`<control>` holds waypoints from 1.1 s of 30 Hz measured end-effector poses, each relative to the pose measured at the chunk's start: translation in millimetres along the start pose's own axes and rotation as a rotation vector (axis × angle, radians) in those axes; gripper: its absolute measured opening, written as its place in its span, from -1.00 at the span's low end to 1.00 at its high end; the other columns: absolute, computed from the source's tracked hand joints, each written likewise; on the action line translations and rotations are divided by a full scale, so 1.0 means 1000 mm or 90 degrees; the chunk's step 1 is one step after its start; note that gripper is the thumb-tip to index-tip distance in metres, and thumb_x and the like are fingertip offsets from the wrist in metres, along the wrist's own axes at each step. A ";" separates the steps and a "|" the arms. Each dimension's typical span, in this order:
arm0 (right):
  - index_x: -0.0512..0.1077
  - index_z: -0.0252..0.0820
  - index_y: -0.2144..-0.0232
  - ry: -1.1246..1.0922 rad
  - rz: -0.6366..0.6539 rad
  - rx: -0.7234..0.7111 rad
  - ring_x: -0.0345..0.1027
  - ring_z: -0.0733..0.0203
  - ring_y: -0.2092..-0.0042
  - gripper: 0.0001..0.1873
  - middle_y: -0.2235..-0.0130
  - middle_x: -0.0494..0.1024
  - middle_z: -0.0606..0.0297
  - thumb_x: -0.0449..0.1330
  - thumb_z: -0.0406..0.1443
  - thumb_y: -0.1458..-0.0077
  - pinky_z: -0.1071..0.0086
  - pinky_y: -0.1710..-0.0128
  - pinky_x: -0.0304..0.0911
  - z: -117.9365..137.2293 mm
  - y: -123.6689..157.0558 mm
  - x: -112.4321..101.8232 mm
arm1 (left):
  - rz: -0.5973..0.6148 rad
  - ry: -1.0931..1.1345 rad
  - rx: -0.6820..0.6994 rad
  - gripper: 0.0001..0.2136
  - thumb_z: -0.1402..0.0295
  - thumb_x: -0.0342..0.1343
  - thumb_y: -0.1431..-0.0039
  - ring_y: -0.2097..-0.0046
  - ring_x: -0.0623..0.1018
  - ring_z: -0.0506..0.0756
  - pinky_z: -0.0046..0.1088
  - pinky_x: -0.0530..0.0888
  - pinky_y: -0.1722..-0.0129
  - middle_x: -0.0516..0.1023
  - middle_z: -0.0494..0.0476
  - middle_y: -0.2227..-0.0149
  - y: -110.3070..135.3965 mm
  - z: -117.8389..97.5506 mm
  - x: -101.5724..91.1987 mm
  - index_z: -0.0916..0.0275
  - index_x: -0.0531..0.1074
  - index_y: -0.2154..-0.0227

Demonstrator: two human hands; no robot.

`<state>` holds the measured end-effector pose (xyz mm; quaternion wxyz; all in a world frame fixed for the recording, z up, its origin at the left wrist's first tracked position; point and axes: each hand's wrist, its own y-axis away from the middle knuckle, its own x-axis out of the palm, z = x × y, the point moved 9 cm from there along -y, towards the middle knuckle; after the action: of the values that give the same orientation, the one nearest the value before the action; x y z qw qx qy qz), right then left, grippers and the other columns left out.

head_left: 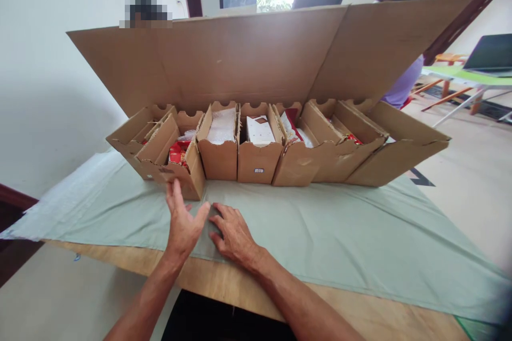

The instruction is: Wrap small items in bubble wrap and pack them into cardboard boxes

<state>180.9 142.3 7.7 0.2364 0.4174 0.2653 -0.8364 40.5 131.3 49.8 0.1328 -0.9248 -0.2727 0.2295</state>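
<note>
My left hand (pixel 183 221) is open, thumb spread away from the fingers, its fingertips at the lower front of a cardboard bin (pixel 195 173); whether they touch it I cannot tell. Red packets (pixel 178 153) lie inside that bin. My right hand (pixel 233 230) rests on the pale green cloth (pixel 320 229) just beside it, fingers slightly bent and apart, holding nothing. Straight ahead stand a bin (pixel 218 160) with bubble wrap (pixel 222 123) and a bin (pixel 258 162) with a white box (pixel 260 130).
Further right, another bin (pixel 298 165) holds a red and white packet (pixel 291 123), with more bins beside it. A tall cardboard panel (pixel 248 58) rises behind the row. Two people are partly hidden beyond it. A laptop (pixel 491 54) sits on a green table (pixel 448 72).
</note>
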 end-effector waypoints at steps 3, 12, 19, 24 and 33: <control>0.54 -0.27 -0.03 0.010 0.010 0.009 0.28 -0.16 -0.27 -0.62 -0.32 0.35 -0.09 0.34 -0.34 -0.15 -0.01 -0.23 0.24 0.001 0.000 0.000 | -0.005 0.005 -0.001 -0.11 0.22 0.26 -0.12 -0.43 0.18 0.44 0.09 0.49 -0.17 -0.14 0.48 -0.48 -0.021 -0.001 0.016 0.11 -0.06 -0.45; 0.53 -0.27 -0.03 0.016 0.029 0.021 0.25 -0.18 -0.29 -0.64 -0.35 0.31 -0.11 0.31 -0.34 -0.18 -0.06 -0.26 0.21 -0.001 0.001 0.000 | 0.020 -0.050 0.044 -0.15 0.34 0.21 -0.08 -0.49 0.06 0.43 0.08 0.13 -0.42 -0.02 0.58 -0.45 -0.076 0.011 0.037 0.35 0.01 -0.41; 0.54 -0.24 0.00 0.020 0.024 0.019 0.27 -0.17 -0.28 -0.68 -0.34 0.33 -0.07 0.29 -0.36 -0.18 -0.05 -0.24 0.23 -0.003 0.001 0.001 | -0.156 -0.250 0.241 -0.23 0.25 0.19 -0.16 -0.49 0.03 0.43 0.11 0.01 -0.45 0.03 0.53 -0.44 -0.097 -0.005 -0.075 0.34 0.08 -0.39; 0.53 -0.22 -0.02 0.020 0.014 0.024 0.27 -0.15 -0.29 -0.66 -0.34 0.34 -0.05 0.27 -0.36 -0.18 -0.04 -0.26 0.22 -0.005 0.002 0.000 | -0.217 -0.340 0.228 -0.48 0.16 0.23 -0.14 -0.49 0.02 0.46 0.16 0.04 -0.43 0.21 0.42 -0.39 -0.165 -0.024 -0.107 0.27 0.45 -0.13; 0.53 -0.19 -0.02 0.028 0.015 0.012 0.25 -0.14 -0.30 -0.66 -0.34 0.34 -0.03 0.27 -0.34 -0.19 -0.05 -0.27 0.19 -0.005 0.001 0.001 | -0.160 -0.367 0.164 -0.88 0.29 0.21 -0.11 -0.44 0.16 0.48 0.27 -0.04 -0.39 0.41 0.34 -0.28 -0.197 -0.026 -0.087 0.20 0.48 0.47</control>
<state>184.4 144.6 4.0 0.2367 0.4409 0.2575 -0.8266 -98.7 239.8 175.6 0.1937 -0.7567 -0.3798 0.4957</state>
